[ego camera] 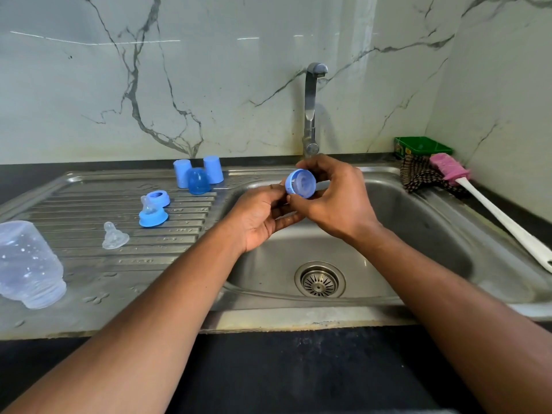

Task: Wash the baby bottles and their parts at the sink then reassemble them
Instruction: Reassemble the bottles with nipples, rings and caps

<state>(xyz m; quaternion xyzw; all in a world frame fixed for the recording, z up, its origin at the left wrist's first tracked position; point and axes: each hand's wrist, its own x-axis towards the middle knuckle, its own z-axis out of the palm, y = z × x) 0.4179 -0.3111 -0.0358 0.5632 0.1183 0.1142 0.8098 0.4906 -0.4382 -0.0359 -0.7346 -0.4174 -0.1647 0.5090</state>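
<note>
Steel sink [418, 222], hands [301, 201] pinching blue collar [300, 184]

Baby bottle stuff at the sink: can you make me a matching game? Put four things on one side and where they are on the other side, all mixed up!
Things:
1. blue ring
2. clear bottle
3. pink brush
4. loose clear teat

Places:
A. on the counter, to the right of the sink bowl
B. lying on its side at the left end of the draining board
C. held in both hands over the sink bowl
D. standing on the draining board ridges, between the bottle and the blue parts

Pairs: 1-C, 2-B, 3-A, 4-D
</note>
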